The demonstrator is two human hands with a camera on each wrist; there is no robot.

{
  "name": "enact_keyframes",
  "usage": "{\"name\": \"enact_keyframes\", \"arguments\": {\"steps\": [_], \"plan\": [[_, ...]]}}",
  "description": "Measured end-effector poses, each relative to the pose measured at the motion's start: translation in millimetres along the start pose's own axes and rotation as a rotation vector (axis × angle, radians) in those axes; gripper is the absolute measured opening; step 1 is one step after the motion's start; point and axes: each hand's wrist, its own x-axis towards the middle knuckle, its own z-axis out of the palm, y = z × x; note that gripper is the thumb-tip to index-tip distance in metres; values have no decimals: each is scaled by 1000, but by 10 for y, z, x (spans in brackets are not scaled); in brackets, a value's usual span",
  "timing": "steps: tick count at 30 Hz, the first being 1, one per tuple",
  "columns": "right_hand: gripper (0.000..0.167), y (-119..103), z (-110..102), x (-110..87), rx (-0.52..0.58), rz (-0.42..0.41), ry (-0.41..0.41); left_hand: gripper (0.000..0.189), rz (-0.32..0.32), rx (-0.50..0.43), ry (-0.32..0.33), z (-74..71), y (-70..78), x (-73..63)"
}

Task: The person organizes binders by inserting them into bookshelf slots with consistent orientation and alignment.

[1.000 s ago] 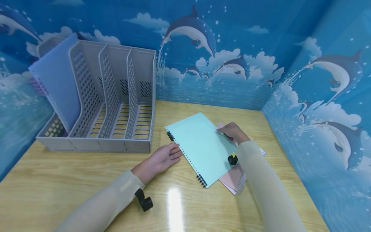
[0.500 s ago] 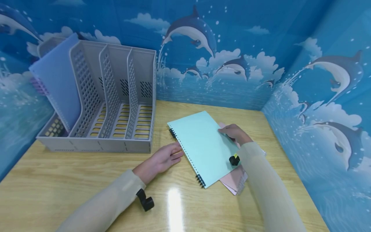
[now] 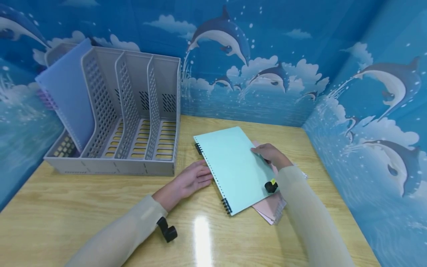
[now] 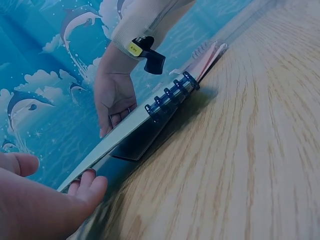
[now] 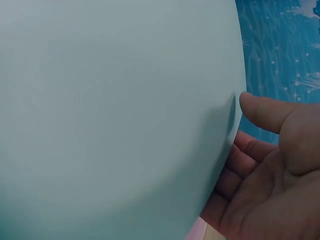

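Observation:
A mint-green spiral notebook (image 3: 233,170) with black coils is tilted, its spine edge raised above the table in the left wrist view. My right hand (image 3: 271,152) pinches its far right edge; in the right wrist view the thumb (image 5: 265,111) lies at the cover's edge and the fingers go beneath. At the spine side is my left hand (image 3: 193,177), palm up, its fingertips (image 4: 92,187) under the raised edge and its thumb standing apart from the cover. Pink notebooks (image 3: 268,205) lie partly hidden below the green one and the right forearm.
A grey file rack (image 3: 110,167) with several slots stands at the back left of the wooden table (image 3: 160,244). One blue notebook (image 3: 68,96) leans in its leftmost slot. Dolphin-printed curtains (image 3: 260,104) border the table at the back and right.
The green notebook has turned slightly, its far end shifting right and its spine edge lifting. My left hand has moved a little right with its fingers reaching under that edge; the right hand keeps its pinch.

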Motion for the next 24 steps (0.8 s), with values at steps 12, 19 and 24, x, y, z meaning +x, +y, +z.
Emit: {"name": "enact_keyframes", "arguments": {"steps": [12,19,24], "plan": [[27,56,14,-103,85,-110,-13,55,65,61,127,13,51,-7],[22,133,-10,-106,187,-123,-34,58,75,81,151,6,87,-17],[23,165,-11,-126,238,-131,-61,62,87,78,125,1,109,-22]]}}
